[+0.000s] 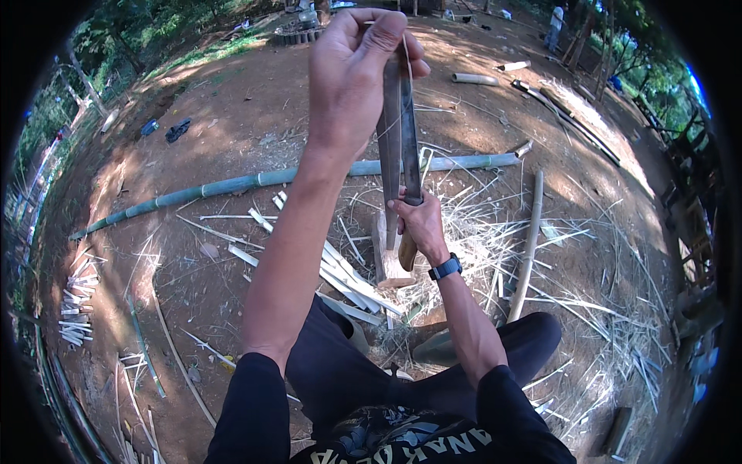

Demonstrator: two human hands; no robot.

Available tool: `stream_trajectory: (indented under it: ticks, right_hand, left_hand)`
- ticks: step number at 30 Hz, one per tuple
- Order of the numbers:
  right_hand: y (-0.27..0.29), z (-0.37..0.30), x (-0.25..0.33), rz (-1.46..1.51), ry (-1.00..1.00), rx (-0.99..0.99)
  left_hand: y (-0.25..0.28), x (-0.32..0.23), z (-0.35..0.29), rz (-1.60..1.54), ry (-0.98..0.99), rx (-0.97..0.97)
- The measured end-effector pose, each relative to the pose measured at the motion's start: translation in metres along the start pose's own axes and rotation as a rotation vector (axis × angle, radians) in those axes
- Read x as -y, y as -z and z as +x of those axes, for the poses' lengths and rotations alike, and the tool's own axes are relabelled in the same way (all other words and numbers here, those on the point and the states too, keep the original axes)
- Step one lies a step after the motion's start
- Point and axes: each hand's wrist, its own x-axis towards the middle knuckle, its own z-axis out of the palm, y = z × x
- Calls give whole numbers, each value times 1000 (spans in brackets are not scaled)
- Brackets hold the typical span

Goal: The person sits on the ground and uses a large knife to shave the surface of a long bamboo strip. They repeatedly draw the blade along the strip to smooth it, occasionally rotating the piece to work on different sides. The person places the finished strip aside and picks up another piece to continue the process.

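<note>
The left hand is raised high in front of the person, its thumb pressed against the bent fingers around the upper end of a long, flat grey-brown strip. The strip hangs nearly upright, and its lower end shows against a wooden block on the ground. The right hand, lower down, is closed around the grip of a machete, whose dark blade points up alongside the strip. The overlap at the top makes it hard to tell whether the left fingers also touch the blade's tip. A dark wristwatch circles the right wrist.

Pale split strips lie to the left of the block, and a tangle of fine shavings spreads to its right. Beyond them, a long green bamboo pole crosses the bare brown soil, while a shorter tan pole lies lengthwise at the right. Short pale pieces sit in a row at the far left.
</note>
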Motion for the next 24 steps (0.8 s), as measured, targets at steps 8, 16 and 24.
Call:
stream_trajectory:
  ticks: [8, 16, 24]
  right_hand:
    - [46, 0, 56, 57, 177, -165]
    - [101, -6, 156, 377, 217, -201]
    - [141, -9, 158, 497, 147, -250]
  left_hand:
    - [0, 4, -50, 266, 102, -95]
    - [31, 54, -290, 61, 936, 278]
    - [12, 27, -287, -229, 1103, 388]
